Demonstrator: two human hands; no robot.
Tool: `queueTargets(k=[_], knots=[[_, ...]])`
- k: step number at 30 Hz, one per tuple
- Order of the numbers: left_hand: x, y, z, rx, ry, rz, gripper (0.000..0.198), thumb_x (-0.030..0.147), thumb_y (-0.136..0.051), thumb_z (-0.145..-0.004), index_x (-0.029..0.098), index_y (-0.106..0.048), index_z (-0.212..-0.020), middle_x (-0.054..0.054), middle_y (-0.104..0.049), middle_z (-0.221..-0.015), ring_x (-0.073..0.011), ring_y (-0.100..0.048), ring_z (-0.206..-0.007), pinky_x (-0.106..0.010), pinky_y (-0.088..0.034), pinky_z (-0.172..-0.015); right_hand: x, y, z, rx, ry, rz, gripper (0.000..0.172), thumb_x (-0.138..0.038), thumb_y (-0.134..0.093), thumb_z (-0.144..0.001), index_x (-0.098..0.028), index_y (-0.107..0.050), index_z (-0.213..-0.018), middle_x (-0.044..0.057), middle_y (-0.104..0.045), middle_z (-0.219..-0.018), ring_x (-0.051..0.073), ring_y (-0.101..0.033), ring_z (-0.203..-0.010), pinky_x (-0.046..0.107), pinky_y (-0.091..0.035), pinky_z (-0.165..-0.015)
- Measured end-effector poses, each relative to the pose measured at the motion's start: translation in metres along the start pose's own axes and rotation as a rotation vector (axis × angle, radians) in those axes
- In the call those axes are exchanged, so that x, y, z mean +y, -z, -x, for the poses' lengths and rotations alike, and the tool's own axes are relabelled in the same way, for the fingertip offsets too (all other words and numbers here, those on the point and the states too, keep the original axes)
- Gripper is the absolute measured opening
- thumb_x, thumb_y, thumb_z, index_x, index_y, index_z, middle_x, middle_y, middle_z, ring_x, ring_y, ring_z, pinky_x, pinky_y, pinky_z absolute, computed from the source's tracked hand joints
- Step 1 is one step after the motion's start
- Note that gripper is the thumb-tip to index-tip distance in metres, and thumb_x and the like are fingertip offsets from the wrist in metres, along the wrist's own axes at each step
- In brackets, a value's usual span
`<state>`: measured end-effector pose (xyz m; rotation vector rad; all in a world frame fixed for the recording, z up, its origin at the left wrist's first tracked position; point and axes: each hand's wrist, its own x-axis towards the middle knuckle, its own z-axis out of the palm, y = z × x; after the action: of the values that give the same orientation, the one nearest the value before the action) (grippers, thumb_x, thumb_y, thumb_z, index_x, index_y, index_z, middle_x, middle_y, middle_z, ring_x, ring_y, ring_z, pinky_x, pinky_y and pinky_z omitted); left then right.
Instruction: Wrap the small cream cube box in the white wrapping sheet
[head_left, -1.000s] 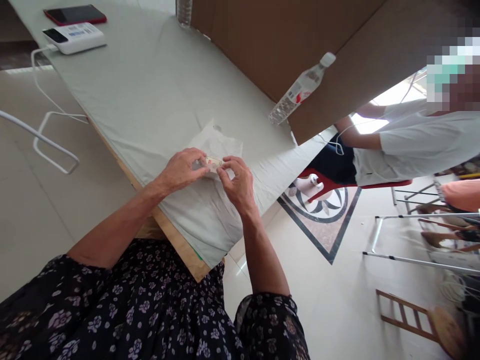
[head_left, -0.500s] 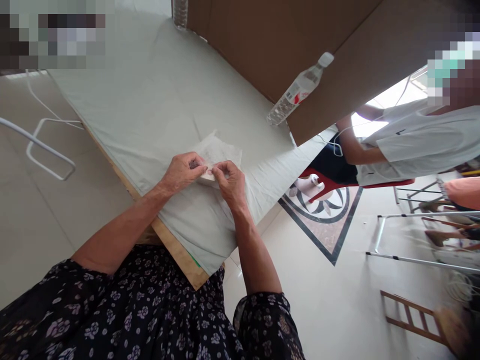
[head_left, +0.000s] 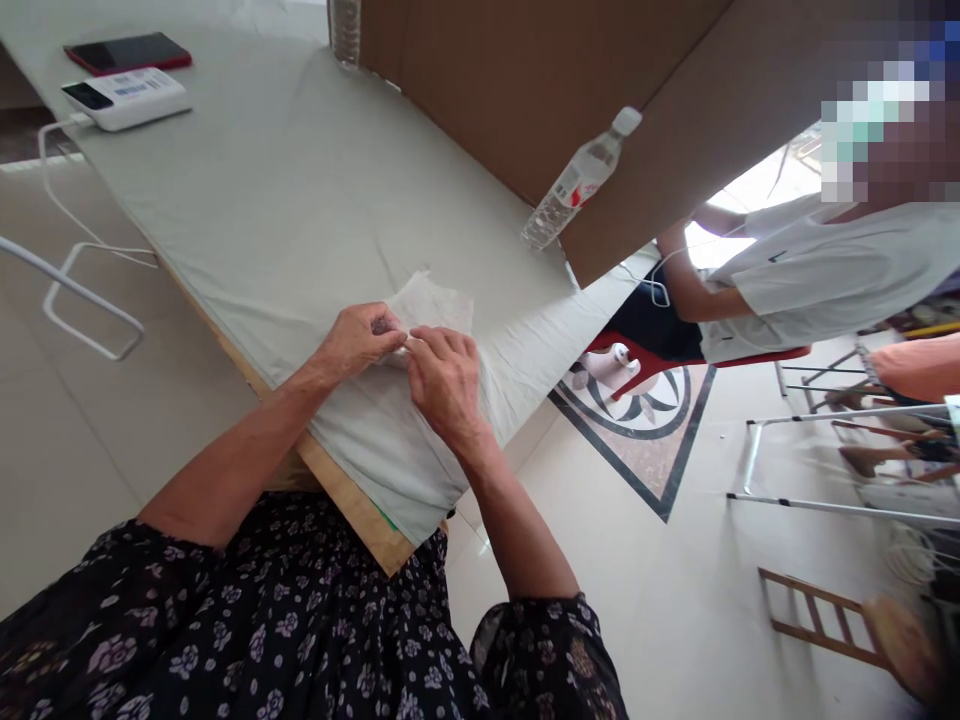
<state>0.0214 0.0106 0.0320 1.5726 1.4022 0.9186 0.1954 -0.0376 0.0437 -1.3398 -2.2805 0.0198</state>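
Note:
A thin, whitish, tissue-like sheet (head_left: 435, 302) lies at the near corner of the cloth-covered table (head_left: 300, 190). My left hand (head_left: 356, 338) pinches its near edge between thumb and forefinger. My right hand (head_left: 448, 382) is closed at the same edge, its fingertips meeting those of my left hand. Its back hides most of the fold there. Whether something small sits between the fingertips I cannot make out.
A water bottle (head_left: 581, 180) stands by a large cardboard box (head_left: 525, 100). A white device (head_left: 142, 98) with a cable and a phone (head_left: 127, 52) lie far left. A seated person (head_left: 817, 270) is at the right, with a wooden stool (head_left: 825, 620) lower down.
My right hand has turned over the sheet's near edge and moved closer to my left fingertips, covering the small pinkish spot seen before. The view has shifted, bringing the phone and white device into sight.

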Motion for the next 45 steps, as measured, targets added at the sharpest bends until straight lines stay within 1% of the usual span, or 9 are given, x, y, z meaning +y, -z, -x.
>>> queueTargets(k=[10, 16, 19, 21, 24, 28, 36, 41, 45], knots=[[-0.014, 0.032, 0.007, 0.057, 0.075, -0.222, 0.039, 0.032, -0.06, -0.077, 0.016, -0.068, -0.112, 0.003, -0.058, -0.07, -0.016, -0.053, -0.064, -0.03, -0.046, -0.066, 0.002, -0.007, -0.01, -0.178, 0.074, 0.22, 0.03, -0.029, -0.047, -0.108, -0.027, -0.061, -0.134, 0.01, -0.069, -0.122, 0.026, -0.056, -0.108, 0.04, -0.036, -0.09], [-0.008, 0.026, 0.015, 0.216, 0.172, -0.559, 0.057, 0.037, -0.062, -0.083, 0.014, -0.06, -0.135, -0.015, -0.068, -0.127, -0.0264, -0.068, -0.102, -0.039, -0.052, -0.097, -0.001, -0.005, -0.021, -0.264, 0.12, 0.308, 0.026, -0.033, -0.048, -0.107, -0.027, -0.063, -0.127, 0.011, -0.065, -0.12, 0.027, -0.051, -0.104, 0.041, -0.032, -0.086], [-0.003, 0.03, 0.013, 0.164, 0.262, -0.591, 0.071, 0.047, -0.066, -0.082, 0.013, -0.053, -0.143, -0.014, -0.072, -0.12, -0.0306, -0.068, -0.108, -0.04, -0.052, -0.096, 0.0, -0.003, -0.024, -0.281, 0.132, 0.309, 0.023, -0.033, -0.05, -0.107, -0.026, -0.064, -0.123, 0.011, -0.065, -0.118, 0.027, -0.05, -0.103, 0.041, -0.032, -0.086], [-0.003, 0.033, 0.008, 0.132, 0.277, -0.609, 0.066, 0.048, -0.067, -0.079, 0.015, -0.059, -0.135, -0.011, -0.075, -0.105, -0.0302, -0.069, -0.1, -0.037, -0.053, -0.087, 0.001, -0.003, -0.025, -0.275, 0.136, 0.3, 0.02, -0.033, -0.052, -0.106, -0.026, -0.065, -0.119, 0.011, -0.066, -0.116, 0.027, -0.051, -0.102, 0.041, -0.032, -0.085], [-0.006, 0.033, 0.001, 0.085, 0.226, -0.628, 0.031, 0.045, -0.067, -0.076, 0.019, -0.071, -0.092, -0.005, -0.069, -0.075, -0.0242, -0.064, -0.075, -0.031, -0.045, -0.066, 0.002, -0.003, -0.027, -0.256, 0.151, 0.272, 0.017, -0.032, -0.054, -0.104, -0.026, -0.067, -0.114, 0.011, -0.067, -0.113, 0.027, -0.052, -0.101, 0.042, -0.033, -0.084], [-0.005, 0.029, 0.0, 0.102, 0.113, -0.472, 0.023, 0.035, -0.064, -0.071, 0.022, -0.053, -0.055, 0.002, -0.051, -0.051, -0.0147, -0.047, -0.055, -0.028, -0.032, -0.052, 0.002, -0.004, -0.031, -0.238, 0.164, 0.237, 0.014, -0.029, -0.056, -0.103, -0.025, -0.067, -0.11, 0.013, -0.068, -0.113, 0.029, -0.054, -0.102, 0.043, -0.036, -0.085], [0.018, 0.007, 0.002, 0.09, 0.247, 0.119, 0.015, 0.027, -0.066, -0.066, 0.021, -0.053, -0.062, 0.003, -0.052, -0.057, -0.0123, -0.053, -0.051, -0.023, -0.044, -0.044, -0.003, -0.004, -0.033, -0.227, 0.078, 0.189, 0.016, -0.028, -0.056, -0.1, -0.017, -0.065, -0.108, 0.015, -0.072, -0.107, 0.031, -0.059, -0.103, 0.043, -0.038, -0.087], [0.019, 0.008, 0.005, -0.016, 0.25, 0.215, 0.01, 0.025, -0.061, -0.064, 0.018, -0.065, -0.068, -0.001, -0.065, -0.062, -0.0149, -0.063, -0.057, -0.026, -0.056, -0.053, 0.001, -0.001, -0.026, -0.224, 0.049, 0.12, 0.017, -0.026, -0.059, -0.096, -0.016, -0.067, -0.108, 0.014, -0.073, -0.111, 0.03, -0.06, -0.106, 0.043, -0.039, -0.088], [0.019, 0.017, 0.009, -0.135, 0.173, 0.142, 0.029, 0.022, -0.055, -0.063, 0.019, -0.077, -0.082, -0.002, -0.075, -0.076, -0.0179, -0.07, -0.068, -0.03, -0.062, -0.068, 0.007, 0.002, -0.021, -0.206, 0.023, -0.033, 0.019, -0.021, -0.062, -0.092, -0.019, -0.068, -0.109, 0.011, -0.075, -0.119, 0.028, -0.063, -0.112, 0.042, -0.041, -0.094]])
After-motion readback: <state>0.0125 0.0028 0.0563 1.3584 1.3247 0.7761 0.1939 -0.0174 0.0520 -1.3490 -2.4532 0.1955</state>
